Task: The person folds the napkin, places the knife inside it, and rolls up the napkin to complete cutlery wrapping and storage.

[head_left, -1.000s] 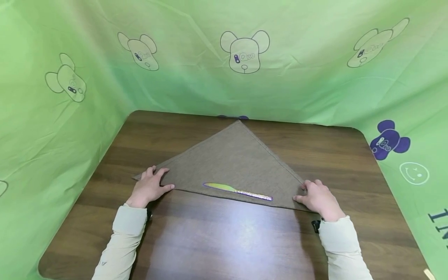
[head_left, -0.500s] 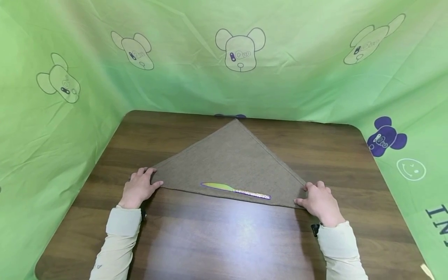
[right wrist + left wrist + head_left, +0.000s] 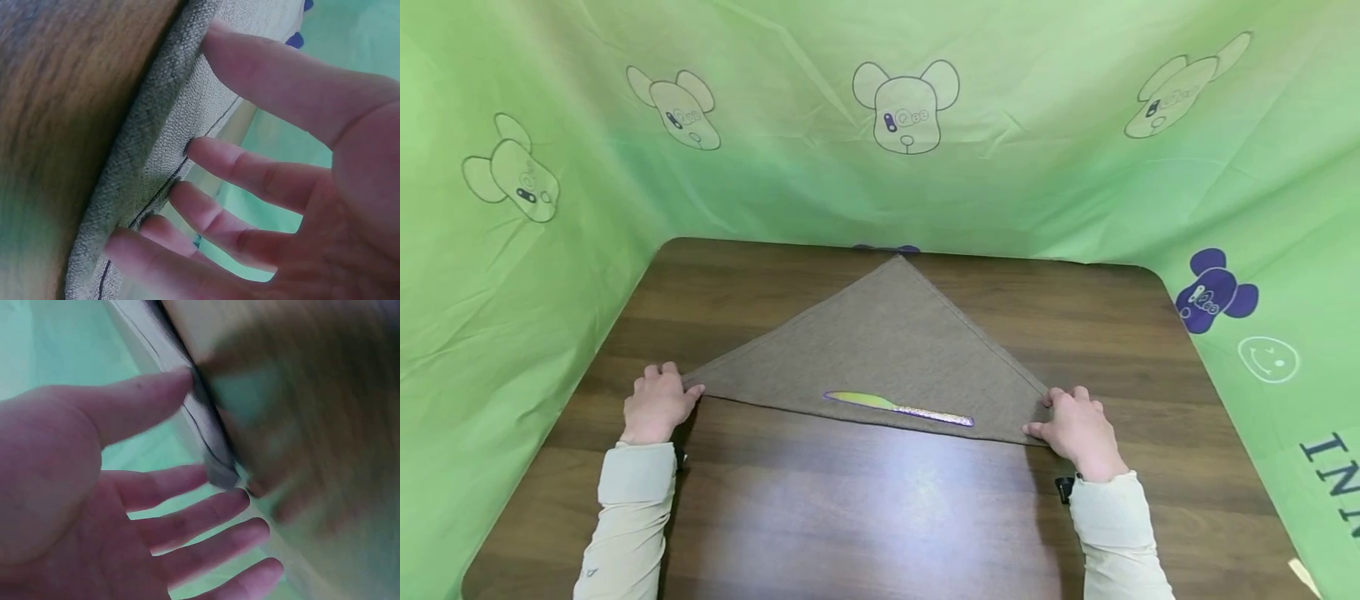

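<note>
Leftward has gone my left hand, out to the left corner of a triangular brown cloth. That cloth lies on the wooden table, point away from me. Both hands have fingers spread, the left touching its corner, my right hand touching the right end. On the cloth, along its near edge, rests a knife, blade leftward.
</note>
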Tool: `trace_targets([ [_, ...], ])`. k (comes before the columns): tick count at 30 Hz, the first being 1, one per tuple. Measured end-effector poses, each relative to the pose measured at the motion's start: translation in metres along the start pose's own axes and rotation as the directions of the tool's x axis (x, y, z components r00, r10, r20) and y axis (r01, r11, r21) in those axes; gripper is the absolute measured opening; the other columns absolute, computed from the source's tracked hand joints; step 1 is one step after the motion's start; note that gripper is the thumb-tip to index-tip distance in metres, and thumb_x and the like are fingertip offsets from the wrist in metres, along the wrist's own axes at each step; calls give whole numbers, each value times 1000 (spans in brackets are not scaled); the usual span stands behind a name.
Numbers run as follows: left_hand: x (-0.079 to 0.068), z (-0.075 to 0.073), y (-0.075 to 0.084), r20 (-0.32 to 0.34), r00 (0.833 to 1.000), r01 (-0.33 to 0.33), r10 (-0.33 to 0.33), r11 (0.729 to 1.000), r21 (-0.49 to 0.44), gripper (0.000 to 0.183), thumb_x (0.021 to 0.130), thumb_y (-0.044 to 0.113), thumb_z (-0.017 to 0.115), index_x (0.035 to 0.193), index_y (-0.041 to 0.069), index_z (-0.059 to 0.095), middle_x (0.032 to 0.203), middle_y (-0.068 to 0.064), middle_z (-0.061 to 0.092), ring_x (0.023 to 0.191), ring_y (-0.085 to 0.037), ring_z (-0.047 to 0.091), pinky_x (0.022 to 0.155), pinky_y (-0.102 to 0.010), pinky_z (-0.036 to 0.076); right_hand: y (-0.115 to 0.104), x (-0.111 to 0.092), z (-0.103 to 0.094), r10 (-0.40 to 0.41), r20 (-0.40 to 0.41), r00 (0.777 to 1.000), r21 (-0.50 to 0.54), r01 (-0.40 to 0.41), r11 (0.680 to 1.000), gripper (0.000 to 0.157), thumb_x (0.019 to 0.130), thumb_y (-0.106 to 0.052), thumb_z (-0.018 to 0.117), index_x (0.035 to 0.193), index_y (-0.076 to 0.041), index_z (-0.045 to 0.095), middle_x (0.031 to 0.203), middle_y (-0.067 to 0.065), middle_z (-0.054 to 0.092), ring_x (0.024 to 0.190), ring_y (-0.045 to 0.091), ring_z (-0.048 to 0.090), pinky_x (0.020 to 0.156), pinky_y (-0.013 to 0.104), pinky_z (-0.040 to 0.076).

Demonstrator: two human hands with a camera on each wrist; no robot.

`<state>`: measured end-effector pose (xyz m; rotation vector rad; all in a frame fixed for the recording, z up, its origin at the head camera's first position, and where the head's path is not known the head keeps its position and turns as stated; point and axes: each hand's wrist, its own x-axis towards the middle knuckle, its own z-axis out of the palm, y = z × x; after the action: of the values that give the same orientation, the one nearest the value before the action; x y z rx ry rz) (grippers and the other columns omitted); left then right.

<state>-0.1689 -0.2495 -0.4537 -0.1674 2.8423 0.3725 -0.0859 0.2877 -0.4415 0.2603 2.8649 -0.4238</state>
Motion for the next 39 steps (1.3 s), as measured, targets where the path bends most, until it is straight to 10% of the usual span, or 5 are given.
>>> trace_targets([
  [14, 1, -2, -24, -33, 993, 106, -110, 990, -91, 54, 91, 35, 59, 109, -16, 60, 116, -44, 37, 107, -60, 41, 76, -65, 44, 0, -3, 9, 5, -10, 1000, 9, -5, 1000, 53, 76, -31, 78, 111, 4, 60, 108, 34, 50, 95, 55, 51, 73, 62, 47],
  [23, 6, -3, -33, 9, 998, 70, -70, 984, -162, 48, 91, 37, 56, 102, -7, 68, 115, -45, 34, 109, -61, 32, 78, -63, 42, -5, -12, 14, 2, 8, 1000, 1, -2, 1000, 54, 85, -26, 69, 127, 4, 53, 119, 36, 42, 102, 54, 43, 68, 60, 47],
  [31, 7, -2, -27, -63, 992, 77, -105, 935, -346, 37, 93, 31, 52, 99, -5, 56, 111, -34, 50, 106, -50, 44, 85, -52, 40, -15, -14, 22, -22, 9, 1000, 14, 22, 1000, 51, 90, -12, 59, 137, 4, 45, 123, 37, 34, 103, 56, 34, 67, 59, 48],
  [35, 8, -2, -18, -38, 986, 114, -161, 829, -548, 33, 96, 31, 48, 102, -1, 49, 106, -21, 53, 91, -27, 55, 75, -32, 47, -18, -14, 23, -40, 28, 999, 28, 40, 999, 51, 91, -6, 55, 138, 6, 42, 133, 40, 27, 105, 61, 30, 77, 63, 46],
  [39, 11, -3, -5, 49, 983, 140, -179, 538, -831, 20, 99, 27, 43, 102, 6, 41, 110, -8, 46, 84, -5, 57, 75, -23, 56, -20, -14, 24, -58, 27, 998, 38, 57, 998, 52, 90, -3, 51, 139, 8, 40, 140, 43, 21, 103, 64, 28, 77, 63, 45],
])
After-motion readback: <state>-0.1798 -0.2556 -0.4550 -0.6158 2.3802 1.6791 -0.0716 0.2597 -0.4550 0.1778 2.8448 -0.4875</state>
